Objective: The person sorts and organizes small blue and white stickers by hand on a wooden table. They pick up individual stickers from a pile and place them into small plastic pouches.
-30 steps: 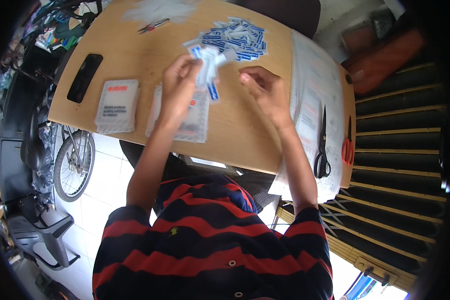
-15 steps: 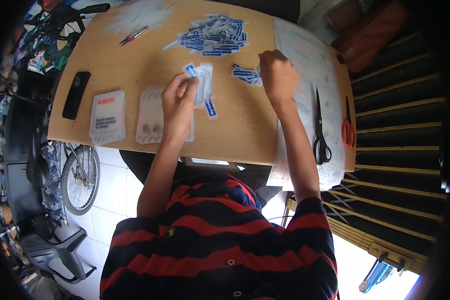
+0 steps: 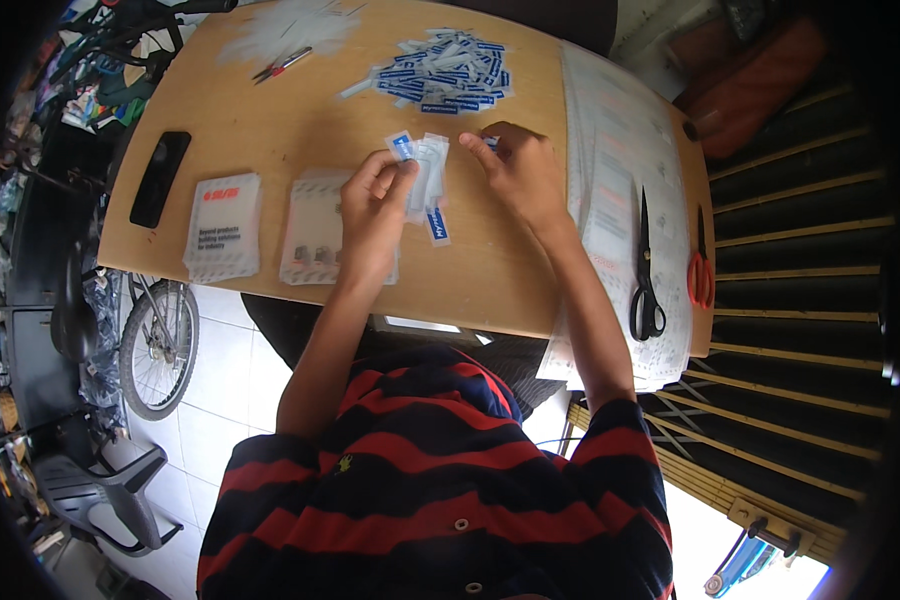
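Observation:
My left hand pinches a fan of clear plastic strips between thumb and fingers. A strip with a blue printed label shows above the thumb, and another blue label hangs out at the lower right of the bunch. My right hand is just right of the bunch, over a small pile of blue labels that it mostly hides. Its thumb stands apart from the curled fingers. Farther back lies a large heap of blue-and-clear label strips.
Two stacks of clear printed sheets and a black phone lie at left. Small red-handled snips rest near clear strips. At right are printed sheets, black scissors and red-handled scissors.
My right hand has moved left, over the small pile of blue labels and closer to my left hand. My left hand keeps hold of the strips. The whole view has shifted slightly.

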Demonstrator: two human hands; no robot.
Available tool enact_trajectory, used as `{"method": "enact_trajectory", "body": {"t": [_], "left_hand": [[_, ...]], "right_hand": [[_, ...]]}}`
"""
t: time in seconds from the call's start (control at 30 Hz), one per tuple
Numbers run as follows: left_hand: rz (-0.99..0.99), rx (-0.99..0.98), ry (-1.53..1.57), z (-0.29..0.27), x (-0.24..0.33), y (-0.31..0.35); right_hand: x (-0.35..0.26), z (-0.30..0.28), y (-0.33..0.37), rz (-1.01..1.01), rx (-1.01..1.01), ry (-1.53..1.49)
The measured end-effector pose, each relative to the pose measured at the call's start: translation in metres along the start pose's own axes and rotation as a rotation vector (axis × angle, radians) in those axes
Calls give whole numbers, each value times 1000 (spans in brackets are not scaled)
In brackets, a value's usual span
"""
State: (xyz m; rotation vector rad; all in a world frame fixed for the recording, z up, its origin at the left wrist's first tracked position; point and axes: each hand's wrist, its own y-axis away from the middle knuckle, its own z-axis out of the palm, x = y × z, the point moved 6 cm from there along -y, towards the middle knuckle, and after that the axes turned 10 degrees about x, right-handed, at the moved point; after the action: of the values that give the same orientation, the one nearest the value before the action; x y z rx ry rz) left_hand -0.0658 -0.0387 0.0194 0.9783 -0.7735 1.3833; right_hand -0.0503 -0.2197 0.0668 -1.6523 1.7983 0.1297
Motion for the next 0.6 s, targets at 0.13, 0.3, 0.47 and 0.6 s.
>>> {"method": "enact_trajectory", "body": {"t": [0.13,0.3,0.47,0.6], "left_hand": [[65,-38,-103,6,-4,4],[25,-44,-97,9,-9,6],[-15,-6,-91,2,-12,5],[-26,-16,-106,3,-10,7]], "right_hand": [[-15,15,29,194,-152,-651],[-8,20,39,330,-110,-822],[-1,-26,17,15,123,-347],[9,-39,-2,-244,299,408]]}}
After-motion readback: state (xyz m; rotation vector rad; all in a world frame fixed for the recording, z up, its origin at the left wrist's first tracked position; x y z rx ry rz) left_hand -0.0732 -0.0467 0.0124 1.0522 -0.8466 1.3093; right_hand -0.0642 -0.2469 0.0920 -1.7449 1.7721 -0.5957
